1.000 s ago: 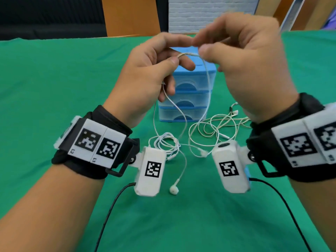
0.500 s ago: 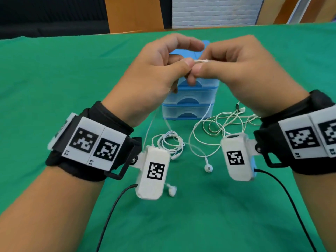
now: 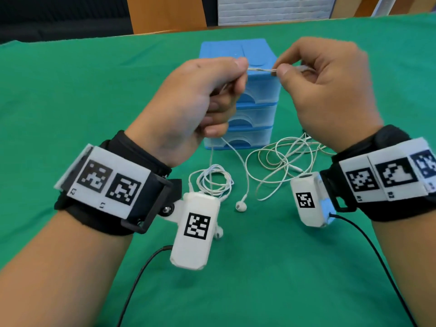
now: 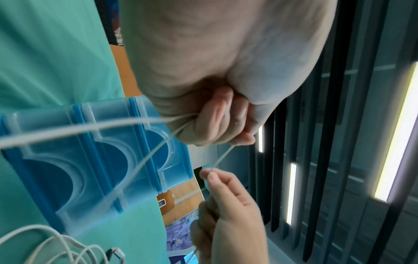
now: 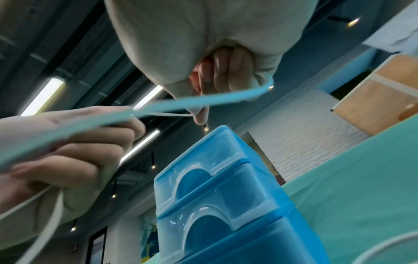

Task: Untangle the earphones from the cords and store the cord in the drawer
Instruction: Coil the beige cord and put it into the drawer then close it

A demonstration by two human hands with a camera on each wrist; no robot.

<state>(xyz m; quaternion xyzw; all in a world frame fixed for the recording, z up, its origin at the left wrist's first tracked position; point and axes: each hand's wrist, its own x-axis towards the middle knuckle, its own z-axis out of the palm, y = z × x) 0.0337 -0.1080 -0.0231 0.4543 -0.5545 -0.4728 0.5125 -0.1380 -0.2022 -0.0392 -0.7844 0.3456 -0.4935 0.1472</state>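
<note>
We see the thin white earphones (image 3: 240, 205) wire stretched taut at upper centre, pinched between our left hand (image 3: 200, 102) and right hand (image 3: 325, 90), both with fingers curled round it. Its buds lie on the green table (image 3: 70, 90) below, beside a looped white cord (image 3: 283, 159). Behind stands the blue drawer unit (image 3: 254, 109), its drawers closed.
</note>
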